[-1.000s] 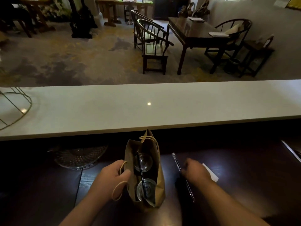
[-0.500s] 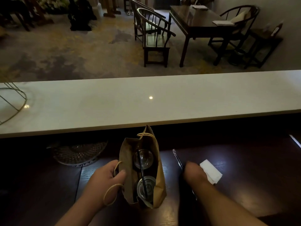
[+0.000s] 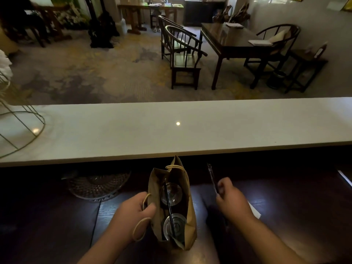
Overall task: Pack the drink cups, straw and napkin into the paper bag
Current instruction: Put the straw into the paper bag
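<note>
A brown paper bag point(image 3: 191, 221) stands open on the dark wooden counter point(image 3: 285, 235). Inside it sit two clear lidded drink cups, one at the far end point(image 3: 174, 193) and one at the near end point(image 3: 179, 226), with a black straw point(image 3: 168, 202) lying across them. My left hand point(image 3: 133, 214) grips the bag's left rim and cord handle. My right hand point(image 3: 233, 201) pinches a second wrapped straw point(image 3: 211, 175), lifted off the counter and pointing away. The white napkin point(image 3: 254, 210) lies flat just right of that hand, mostly hidden behind it.
A raised white ledge point(image 3: 171, 130) runs across behind the bag. A woven round mat point(image 3: 99, 184) lies left of the bag. A wire stand point(image 3: 19, 121) sits on the ledge's left end. Chairs and a dark table point(image 3: 234, 39) stand in the room beyond.
My right hand has closed on the wrapped straw and raised it from the counter, moving up and away from the napkin. My left hand keeps holding the bag.
</note>
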Tool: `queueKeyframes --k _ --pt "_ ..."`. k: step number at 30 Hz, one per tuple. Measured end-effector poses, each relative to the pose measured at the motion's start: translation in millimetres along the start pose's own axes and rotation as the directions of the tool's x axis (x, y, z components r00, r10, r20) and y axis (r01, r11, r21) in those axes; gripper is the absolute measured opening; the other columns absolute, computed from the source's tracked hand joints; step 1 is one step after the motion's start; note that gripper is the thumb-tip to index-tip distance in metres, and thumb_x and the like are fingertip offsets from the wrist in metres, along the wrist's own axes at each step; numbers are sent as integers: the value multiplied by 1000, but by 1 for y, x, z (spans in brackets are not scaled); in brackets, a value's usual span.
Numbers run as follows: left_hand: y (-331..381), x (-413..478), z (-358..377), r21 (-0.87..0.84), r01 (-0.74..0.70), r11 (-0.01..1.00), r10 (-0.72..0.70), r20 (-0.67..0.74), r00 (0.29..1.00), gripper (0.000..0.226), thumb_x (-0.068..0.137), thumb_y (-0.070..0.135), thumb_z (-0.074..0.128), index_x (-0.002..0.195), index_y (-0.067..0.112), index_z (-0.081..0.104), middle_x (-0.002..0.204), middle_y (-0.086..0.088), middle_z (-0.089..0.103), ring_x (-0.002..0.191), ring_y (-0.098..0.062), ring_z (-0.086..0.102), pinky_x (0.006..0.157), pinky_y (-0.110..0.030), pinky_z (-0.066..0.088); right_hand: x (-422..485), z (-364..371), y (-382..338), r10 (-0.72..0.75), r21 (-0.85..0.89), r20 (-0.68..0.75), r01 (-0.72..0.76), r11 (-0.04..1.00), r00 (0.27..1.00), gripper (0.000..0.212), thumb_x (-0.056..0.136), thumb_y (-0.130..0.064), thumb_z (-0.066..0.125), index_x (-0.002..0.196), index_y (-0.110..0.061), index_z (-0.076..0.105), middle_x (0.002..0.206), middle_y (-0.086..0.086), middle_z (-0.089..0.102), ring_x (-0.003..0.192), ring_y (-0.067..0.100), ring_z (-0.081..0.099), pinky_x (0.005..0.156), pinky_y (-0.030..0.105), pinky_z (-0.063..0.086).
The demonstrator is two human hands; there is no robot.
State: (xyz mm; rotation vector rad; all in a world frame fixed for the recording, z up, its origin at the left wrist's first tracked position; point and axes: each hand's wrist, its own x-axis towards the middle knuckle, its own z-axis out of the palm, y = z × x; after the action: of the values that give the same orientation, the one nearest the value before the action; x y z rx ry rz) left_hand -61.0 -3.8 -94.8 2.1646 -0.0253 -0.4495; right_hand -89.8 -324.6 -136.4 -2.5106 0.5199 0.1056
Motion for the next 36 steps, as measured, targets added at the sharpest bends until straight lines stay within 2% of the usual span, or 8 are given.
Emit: queueKeyframes --k 3,6,11,15,19,26,31,36 --pt "6 -1 -2 14 -3 1000 3 4 1000 42 76 60 55 82 21 66 75 -3 73 73 -28 71 69 -54 60 -14 -32 -28 -152 59 -154 162 985 976 25 90 -20 66 98 -35 48 77 -10 65 68 12 65 61 37 53" --pt "11 -2 -4 32 -29 999 29 0 1000 44 72 64 50 80 23 65 73 2 73 71 -22 70 70 -49 58 -26 -66 -65 -249 104 -297 291 951 922 21 91 -15 69 95 -34 62 79 -15 65 73 7 64 64 20 50" --pt "11 -5 -6 64 -39 997 39 3 999 36 74 61 51 81 29 65 71 8 72 71 -17 70 69 -45 58 -54 -115 -137 -504 71 -469 600 797 725 21 89 -2 73 102 -18 77 96 -14 70 92 0 65 82 9 47" --pt "11 -8 -6 61 -45 997 44 12 999 16 86 45 60 79 31 63 66 12 69 60 -10 63 66 -43 55 -71 -112 -166 -727 -159 -434 749 644 533 24 92 -13 70 114 -17 77 106 -5 73 98 11 68 89 25 53" --pt "10 -7 -8 56 -41 998 40 24 999 20 84 51 60 81 31 64 71 11 73 64 -8 67 65 -40 56 -82 -75 -166 -822 -290 -187 769 569 538 38 92 -27 62 129 -22 70 120 -4 71 108 13 66 90 29 57" --pt "8 -4 -8 79 -45 996 45 10 999 36 70 59 49 82 29 63 70 7 71 68 -14 68 67 -41 57 -81 -20 -168 -489 -351 390 617 704 780 42 102 -28 44 144 -25 50 134 -1 59 120 23 57 92 42 54" --pt "7 -3 -8 93 -49 995 48 5 999 28 74 53 52 80 27 62 69 8 70 70 -14 68 68 -42 56 -61 7 -180 -233 -511 569 561 652 789 22 96 -23 59 118 -19 63 112 6 64 100 29 64 81 48 58" --pt "8 -3 -7 86 -62 994 62 4 998 34 70 57 49 78 26 59 65 6 66 71 -21 67 68 -45 55 -36 22 -195 57 -574 732 570 588 679 31 99 -17 58 129 -11 62 129 13 61 120 35 57 100 52 48"
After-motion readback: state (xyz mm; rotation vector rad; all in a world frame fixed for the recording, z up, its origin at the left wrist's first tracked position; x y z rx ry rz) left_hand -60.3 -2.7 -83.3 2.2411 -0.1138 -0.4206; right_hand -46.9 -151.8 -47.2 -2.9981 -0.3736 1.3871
